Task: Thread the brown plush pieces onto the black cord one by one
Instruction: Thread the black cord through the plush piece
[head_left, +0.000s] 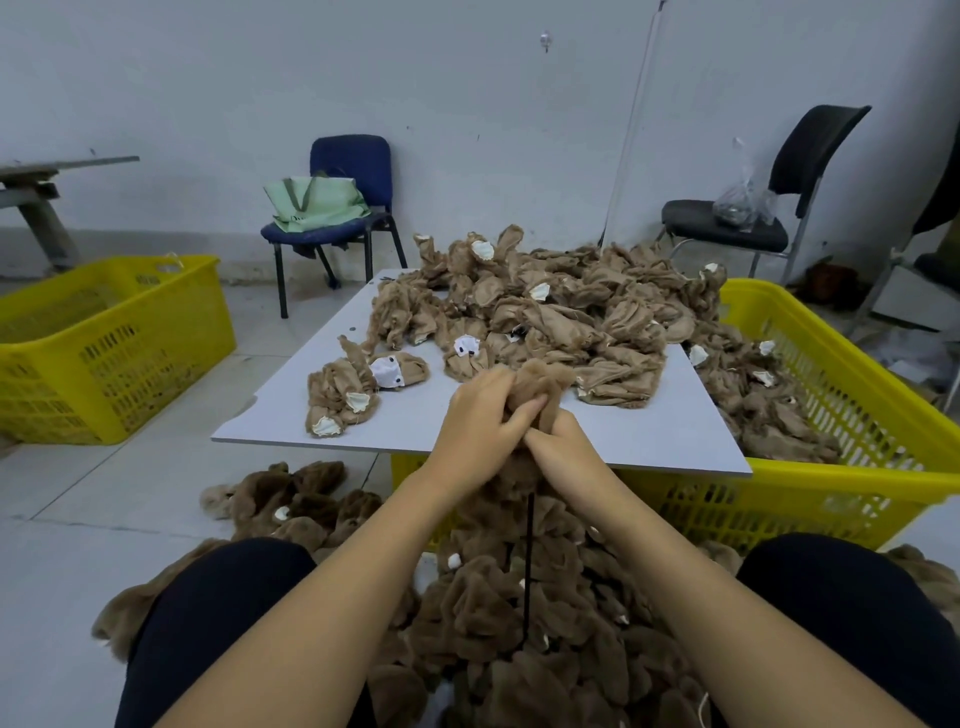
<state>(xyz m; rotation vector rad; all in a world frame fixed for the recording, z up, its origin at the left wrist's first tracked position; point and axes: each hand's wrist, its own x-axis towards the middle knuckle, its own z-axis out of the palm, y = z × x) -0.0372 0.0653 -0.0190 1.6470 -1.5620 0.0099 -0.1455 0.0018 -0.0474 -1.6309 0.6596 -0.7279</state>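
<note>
Two yellow baskets (104, 338), two chairs (348, 208). Loose plush pile (561, 306) on white board (291, 415), too tangled to count. Left hand (480, 415) and right hand (563, 447), fingers curled, together grasp one brown plush piece (540, 384) above board's near edge. Black cord (529, 561) hangs below, through threaded plush between knees.

Board (291, 421) lay before you, across the basket (883, 410) on your right. Loose plush pieces (561, 306) sat heaped on its far half, spilling into that basket. Second basket (109, 343) stood left; two chairs (358, 208) behind.
</note>
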